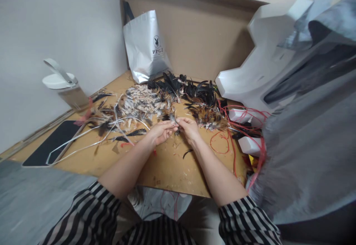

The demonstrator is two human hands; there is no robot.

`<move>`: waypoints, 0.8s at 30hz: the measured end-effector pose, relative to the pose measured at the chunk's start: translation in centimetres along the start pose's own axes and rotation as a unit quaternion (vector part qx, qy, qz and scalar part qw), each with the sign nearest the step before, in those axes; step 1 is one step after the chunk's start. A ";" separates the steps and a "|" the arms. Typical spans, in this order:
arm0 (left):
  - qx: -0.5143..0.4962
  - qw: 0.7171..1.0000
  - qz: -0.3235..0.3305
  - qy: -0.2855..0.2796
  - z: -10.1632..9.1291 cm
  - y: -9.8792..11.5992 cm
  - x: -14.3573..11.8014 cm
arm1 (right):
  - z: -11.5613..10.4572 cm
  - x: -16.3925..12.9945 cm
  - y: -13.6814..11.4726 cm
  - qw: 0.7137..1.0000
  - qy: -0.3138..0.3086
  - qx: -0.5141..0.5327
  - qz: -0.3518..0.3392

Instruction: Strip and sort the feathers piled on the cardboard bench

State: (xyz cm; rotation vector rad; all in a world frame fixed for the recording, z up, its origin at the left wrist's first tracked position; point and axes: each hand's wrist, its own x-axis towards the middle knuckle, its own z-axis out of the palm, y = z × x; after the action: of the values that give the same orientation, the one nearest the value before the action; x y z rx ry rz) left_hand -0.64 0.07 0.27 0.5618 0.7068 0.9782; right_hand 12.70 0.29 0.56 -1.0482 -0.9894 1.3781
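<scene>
My left hand (161,131) and my right hand (189,128) meet over the middle of a brown board (167,163), fingertips touching. Between them they pinch a small bunch of dark and speckled feathers (174,119). Behind the hands lies a wide heap of feathers: pale speckled ones (139,104) to the left, black ones (194,89) at the back, brown ones (208,118) to the right. Both forearms come out of black-and-white striped sleeves.
A silver bag (146,48) leans on the cardboard back wall. A white-lidded bottle (66,87) stands at the left, near a black tablet (52,141) and white cord (83,137). Red thread (230,141) and white spools (250,145) lie right, under white foam (258,70).
</scene>
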 end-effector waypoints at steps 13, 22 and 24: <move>0.099 0.987 0.098 0.074 0.3 -0.2 0.2 | 0.2 -0.3 -0.3 0.995 0.022 -0.086 -0.044; 0.208 0.953 0.190 0.114 0.6 -0.5 0.3 | 0.4 -0.7 -0.7 0.994 0.035 -0.099 -0.023; 0.198 0.958 0.177 0.110 0.5 -0.4 0.2 | 0.3 -0.5 -0.5 0.995 0.028 -0.095 -0.029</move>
State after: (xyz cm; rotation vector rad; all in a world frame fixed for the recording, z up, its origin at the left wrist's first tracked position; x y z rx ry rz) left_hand 0.10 0.01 0.25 0.9633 1.0358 1.2531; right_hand 12.56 -0.20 1.14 -1.1833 -1.1170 1.2183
